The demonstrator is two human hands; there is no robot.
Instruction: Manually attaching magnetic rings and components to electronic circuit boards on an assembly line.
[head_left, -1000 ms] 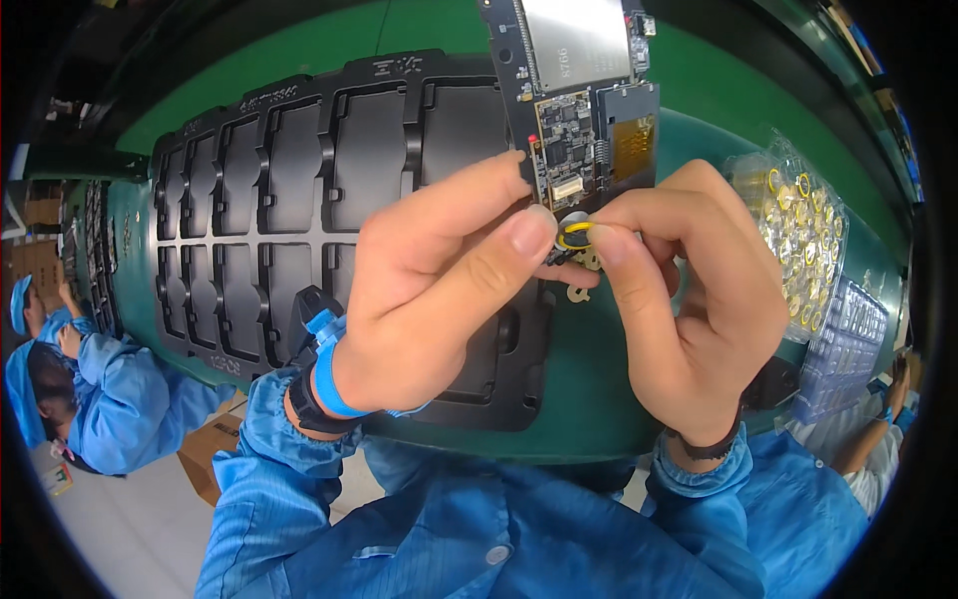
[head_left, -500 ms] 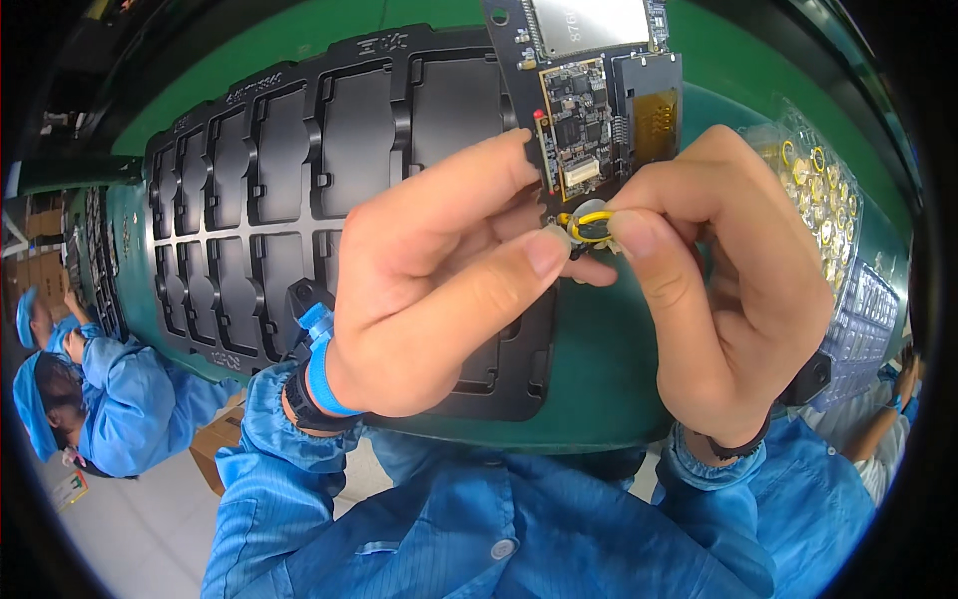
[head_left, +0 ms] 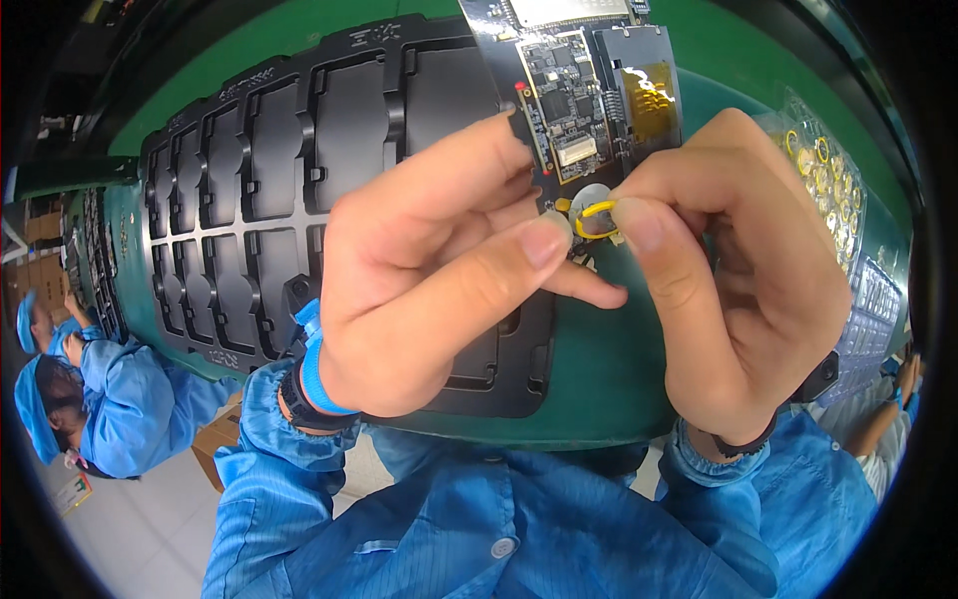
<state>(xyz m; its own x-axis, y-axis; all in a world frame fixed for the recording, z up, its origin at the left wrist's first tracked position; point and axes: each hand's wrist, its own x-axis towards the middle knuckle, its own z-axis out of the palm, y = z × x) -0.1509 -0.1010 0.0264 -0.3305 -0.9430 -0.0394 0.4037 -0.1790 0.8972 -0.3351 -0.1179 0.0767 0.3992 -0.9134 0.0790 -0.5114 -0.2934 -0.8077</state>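
Observation:
My left hand (head_left: 429, 270) grips the lower end of a black circuit board (head_left: 611, 160), its thumb low near the board's edge and one finger stretched out beneath. The board is held tilted above the table and carries a chip-covered module, a white connector and an amber film patch. My right hand (head_left: 738, 270) pinches a thin yellow loop (head_left: 596, 209) between thumb and forefinger at the board's lower end. Beside the loop shows a round silver-grey disc (head_left: 591, 196), partly covered; whether the two are joined I cannot tell.
A large black compartment tray (head_left: 269, 225) covers the left of the green table (head_left: 609, 394). To the right lies a clear tray (head_left: 823, 190) of round silver pieces with yellow rings, beside clear plastic trays (head_left: 870, 309). People in blue (head_left: 130, 409) sit at the left.
The board has shifted slightly left and up, with my left hand moving left. My right hand has moved a little right, and more of the silver-grey disc shows.

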